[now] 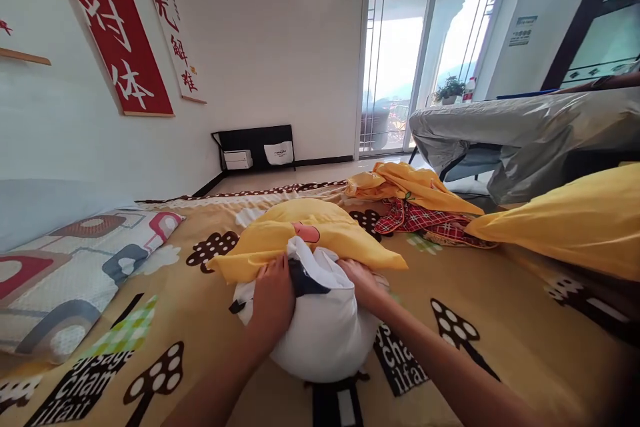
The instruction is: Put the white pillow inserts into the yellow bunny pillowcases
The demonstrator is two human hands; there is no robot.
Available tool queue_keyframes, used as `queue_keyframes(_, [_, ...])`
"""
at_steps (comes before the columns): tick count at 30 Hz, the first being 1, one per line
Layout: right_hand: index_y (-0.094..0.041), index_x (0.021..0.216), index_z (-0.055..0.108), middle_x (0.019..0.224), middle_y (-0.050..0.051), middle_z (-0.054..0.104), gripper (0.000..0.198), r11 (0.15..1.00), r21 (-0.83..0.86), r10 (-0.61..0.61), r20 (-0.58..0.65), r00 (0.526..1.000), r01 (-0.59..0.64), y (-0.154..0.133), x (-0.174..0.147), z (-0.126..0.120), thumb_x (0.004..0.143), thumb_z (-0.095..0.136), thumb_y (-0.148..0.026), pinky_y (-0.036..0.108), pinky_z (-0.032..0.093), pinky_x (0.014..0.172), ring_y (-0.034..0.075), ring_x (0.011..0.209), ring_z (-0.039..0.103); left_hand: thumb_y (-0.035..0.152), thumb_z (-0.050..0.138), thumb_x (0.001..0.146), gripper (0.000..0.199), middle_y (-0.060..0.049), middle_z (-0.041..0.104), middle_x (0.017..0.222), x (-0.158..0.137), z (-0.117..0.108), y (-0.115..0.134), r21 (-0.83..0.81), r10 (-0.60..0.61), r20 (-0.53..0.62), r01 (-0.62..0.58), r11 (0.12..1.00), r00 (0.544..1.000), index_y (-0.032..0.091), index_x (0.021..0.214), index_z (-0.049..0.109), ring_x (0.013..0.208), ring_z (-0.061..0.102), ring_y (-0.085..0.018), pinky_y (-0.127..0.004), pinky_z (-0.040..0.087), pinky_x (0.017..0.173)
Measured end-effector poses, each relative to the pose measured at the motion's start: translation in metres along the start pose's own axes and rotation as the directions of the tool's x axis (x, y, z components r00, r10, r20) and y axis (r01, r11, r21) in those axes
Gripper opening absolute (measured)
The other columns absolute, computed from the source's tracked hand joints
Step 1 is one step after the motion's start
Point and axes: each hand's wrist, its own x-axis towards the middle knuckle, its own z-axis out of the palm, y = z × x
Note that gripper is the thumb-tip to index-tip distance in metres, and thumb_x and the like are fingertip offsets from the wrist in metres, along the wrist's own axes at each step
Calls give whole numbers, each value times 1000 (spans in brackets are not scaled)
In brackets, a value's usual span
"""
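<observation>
A: Entry, head view. Where is the white pillow (320, 327)?

B: On the patterned bedsheet (500, 340), low centre, directly ahead of the person. Its far end sits inside the open mouth of the yellow pillowcase (305, 230); its near end is bare and rounded.

A: Left hand (273, 297)?

B: On the pillow's upper left, at the pillowcase hem. Fingers curled and clenched on the yellow edge. A dark patch of fabric lies just beside the thumb side; what it is cannot be told.

A: Right hand (363, 280)?

B: On the upper right of the pillow, also at the hem. Fingers bent down over the fabric, gripping the pillowcase edge. Fingertips are partly hidden under the cloth.

A: Pillowcase detail?

B: Yellow with a pink printed patch on top, bunched over the far half of the pillow.

A: Surroundings?

B: Second pillow with a grey, red and white pattern (65, 273) at the left edge, well apart from the hands. Loose yellow cloth (405, 187) beyond the pillow, lying over a red plaid cloth (425, 220). Another yellow pillow (570, 220) at the right. A table under a grey cover (525, 133) behind it. Red banner with white characters (117, 33) on the left wall. Glass door (425, 60) at the far end, bright outside.
</observation>
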Motion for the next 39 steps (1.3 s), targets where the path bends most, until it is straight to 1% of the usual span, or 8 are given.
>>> queue_keyframes(4, [-16, 86, 69, 90, 16, 71, 20, 982, -114, 169, 168, 971, -151, -5, 7, -9, 82, 50, -20, 31, 45, 67, 25, 81, 66, 19, 30, 91, 46, -13, 49, 132, 0, -9, -2, -364, 257, -371, -394, 844, 893, 19, 136, 38, 123, 45, -23, -41, 34, 104])
queue_keyframes(10, [-17, 79, 68, 85, 12, 69, 21, 972, -139, 212, 170, 963, -189, -22, 5, -19, 84, 50, -27, 27, 40, 65, 22, 77, 64, 44, 42, 92, 42, -10, 57, 122, 4, -24, 0, -446, 354, -49, -337, 829, 934, 22, 128, 43, 112, 53, -25, -38, 41, 96])
queue_keyframes(13, [-20, 80, 63, 89, 8, 65, 17, 987, 13, 158, -153, 975, -158, -20, -3, -11, 84, 48, -28, 27, 40, 71, 19, 84, 58, 43, 38, 94, 30, -7, 62, 104, 7, -20, 2, -317, 247, 27, -226, 921, 969, 22, 113, 50, 94, 58, -23, -37, 45, 83])
queue_keyframes(16, [-21, 76, 54, 81, 4, 57, 11, 968, 230, 220, -603, 767, -97, -16, -13, -2, 80, 51, -31, 31, 42, 74, 19, 81, 52, 43, 34, 95, 31, -7, 60, 98, 6, -13, -2, -211, 196, -11, -194, 958, 981, 21, 111, 50, 90, 58, -23, -36, 46, 76])
queue_keyframes(18, [-21, 78, 51, 76, 3, 55, 14, 936, 348, 281, -643, 712, -55, -20, -23, 0, 82, 50, -35, 31, 43, 70, 19, 74, 51, 42, 32, 96, 33, -8, 59, 98, 2, -8, -7, -159, 169, -65, -177, 971, 983, 20, 113, 49, 91, 57, -24, -36, 46, 76])
queue_keyframes(25, [-18, 125, 50, 124, 13, 59, 44, 919, 382, 40, -335, 941, 97, -59, -75, -14, 94, 31, -43, 46, 32, 103, 26, 121, 48, 34, 32, 97, 30, -9, 59, 98, -1, -6, -18, -49, 144, -102, -150, 987, 984, 18, 114, 50, 92, 55, -25, -40, 44, 81])
queue_keyframes(30, [-8, 144, 21, 143, 23, 37, 108, 966, 187, -140, -195, 971, 177, -73, -86, -10, 61, 70, -59, 54, 23, 109, 37, 136, 28, 29, 37, 95, 31, -11, 60, 110, -6, -7, -14, -95, 180, -96, -189, 977, 979, 17, 119, 52, 103, 52, -27, -45, 41, 92])
queue_keyframes(39, [-29, 150, 8, 128, 12, 53, 93, 984, 56, -170, -26, 985, 171, -86, -57, -30, 71, 57, -28, 42, 44, 88, 30, 108, 56, 25, 36, 89, 55, -7, 43, 144, -17, -7, -36, -676, 199, -74, -196, 711, 977, 23, 144, 32, 133, 38, -22, -41, 30, 112])
